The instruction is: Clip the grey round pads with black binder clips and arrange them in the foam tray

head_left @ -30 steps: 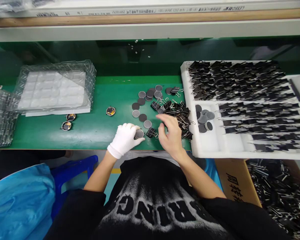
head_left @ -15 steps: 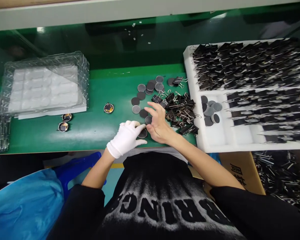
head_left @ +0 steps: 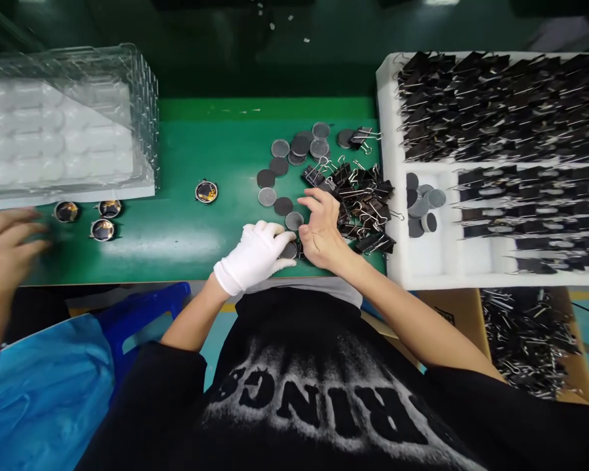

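My left hand [head_left: 255, 256] wears a white glove and is closed around a round, dark-faced piece with a pale rim [head_left: 289, 250], held low by the table's front edge. The fingers partly cover that piece. Bare, my right hand [head_left: 322, 230] is close by on its right, thumb and fingers curved and apart. A small dark part shows between the held piece and the right palm; its kind is unclear. Just above the thumb lies a grey disc [head_left: 294, 221]. Several more black and grey discs [head_left: 279, 166] are scattered beyond. Behind my right hand is a heap of black binder clips [head_left: 366, 203].
Clear plastic trays [head_left: 144, 131] are stacked at left, with round watch-like cases [head_left: 103, 229] in front and another case [head_left: 207, 191] alone. Another person's hand [head_left: 10, 242] reaches in from the left. A white foam tray [head_left: 395, 261] holds clips and discs; below is a carton [head_left: 485, 327] of clips.
The view has shifted. Another person's hand has come in at left, and a third case now shows beside the two there. My right thumb has drawn slightly back from the left fingers.
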`<state>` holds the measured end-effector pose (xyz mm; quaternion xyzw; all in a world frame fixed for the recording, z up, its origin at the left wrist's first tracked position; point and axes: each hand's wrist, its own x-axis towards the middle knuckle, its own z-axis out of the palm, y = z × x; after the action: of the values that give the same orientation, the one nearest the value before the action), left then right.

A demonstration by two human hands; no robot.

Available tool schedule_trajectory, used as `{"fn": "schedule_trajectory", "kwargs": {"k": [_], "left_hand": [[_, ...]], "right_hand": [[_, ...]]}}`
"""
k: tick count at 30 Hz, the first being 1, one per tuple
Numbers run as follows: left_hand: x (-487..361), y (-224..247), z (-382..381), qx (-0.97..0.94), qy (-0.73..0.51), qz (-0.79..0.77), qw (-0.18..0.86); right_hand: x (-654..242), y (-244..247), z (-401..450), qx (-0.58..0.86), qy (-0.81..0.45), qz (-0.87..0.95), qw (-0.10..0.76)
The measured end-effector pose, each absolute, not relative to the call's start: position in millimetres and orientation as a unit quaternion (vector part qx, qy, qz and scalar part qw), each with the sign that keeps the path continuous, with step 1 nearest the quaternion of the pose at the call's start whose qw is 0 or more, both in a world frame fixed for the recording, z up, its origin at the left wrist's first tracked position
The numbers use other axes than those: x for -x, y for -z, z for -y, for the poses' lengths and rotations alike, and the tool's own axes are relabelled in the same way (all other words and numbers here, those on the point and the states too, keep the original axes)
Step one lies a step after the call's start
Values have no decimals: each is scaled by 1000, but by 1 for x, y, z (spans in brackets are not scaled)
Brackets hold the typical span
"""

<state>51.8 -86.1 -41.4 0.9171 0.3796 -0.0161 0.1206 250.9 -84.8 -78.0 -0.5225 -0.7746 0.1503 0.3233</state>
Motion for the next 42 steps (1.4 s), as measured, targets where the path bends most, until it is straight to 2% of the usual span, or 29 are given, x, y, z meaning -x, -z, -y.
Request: {"fn": "schedule_trajectory", "kwargs": {"k": [13,29,37,42], "left_hand": [[-58,47,82,-921,-7,-364,136],[-60,52,82,-907,-57,-383,164],[-58,56,80,-897,-80,-399,172],[-57,51,81,-918,-60,-370,125]], "right_hand": [[-252,76,85,556,-151,762,296],[-250,74,86,549,-153,748,341],[-246,77,83,560,-157,744,328],[-241,64,84,539,-137,735,388]]}}
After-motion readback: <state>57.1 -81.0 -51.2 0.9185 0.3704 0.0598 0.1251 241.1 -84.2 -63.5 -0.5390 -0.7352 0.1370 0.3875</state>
